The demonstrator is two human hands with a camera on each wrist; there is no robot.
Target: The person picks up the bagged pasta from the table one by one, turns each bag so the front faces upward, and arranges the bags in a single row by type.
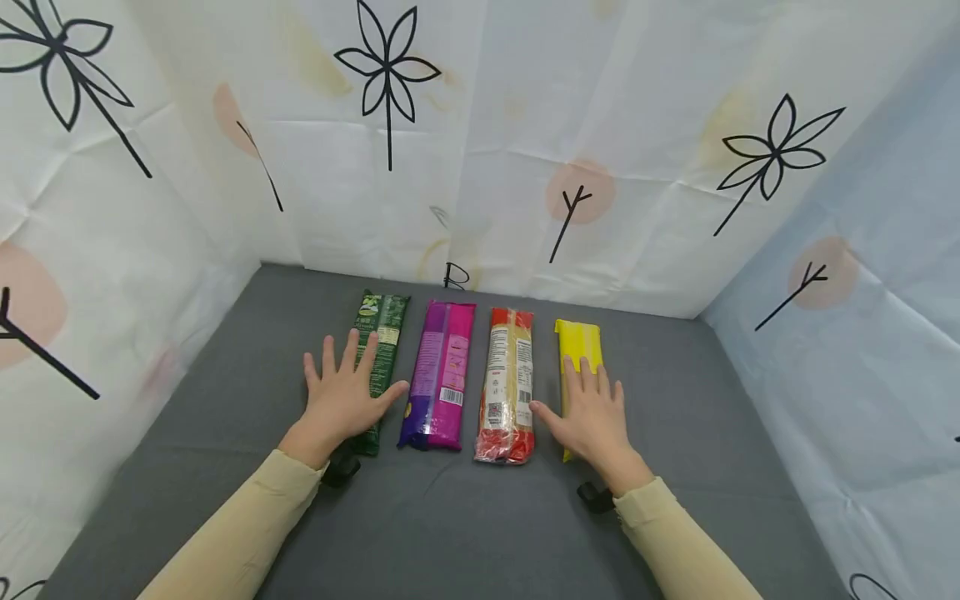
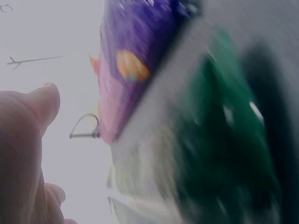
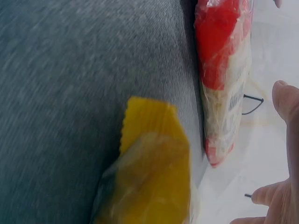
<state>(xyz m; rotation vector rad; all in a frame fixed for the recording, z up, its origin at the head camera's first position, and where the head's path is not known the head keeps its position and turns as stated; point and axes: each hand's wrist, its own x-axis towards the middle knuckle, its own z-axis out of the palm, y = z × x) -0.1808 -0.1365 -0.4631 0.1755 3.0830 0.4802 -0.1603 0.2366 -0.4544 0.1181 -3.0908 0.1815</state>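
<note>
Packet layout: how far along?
Looks done: green packet, purple-pink packet, red packet and yellow packet lie side by side on the gray table.
In hand: nothing gripped; left hand spread over green, right hand over yellow.
Remaining: perhaps only withdrawing both hands.

head: bright, even | left wrist: green packet [image 2: 210, 149] blurred, backdrop [image 2: 77, 172] overexposed | right wrist: soft

Four packets [image 1: 437, 375] in row on table [image 1: 465, 533]; cloth [image 1: 487, 225] behind, left and right.

White flower-printed cloth walls [image 1: 510, 50], grey tabletop [image 1: 450, 533]
</note>
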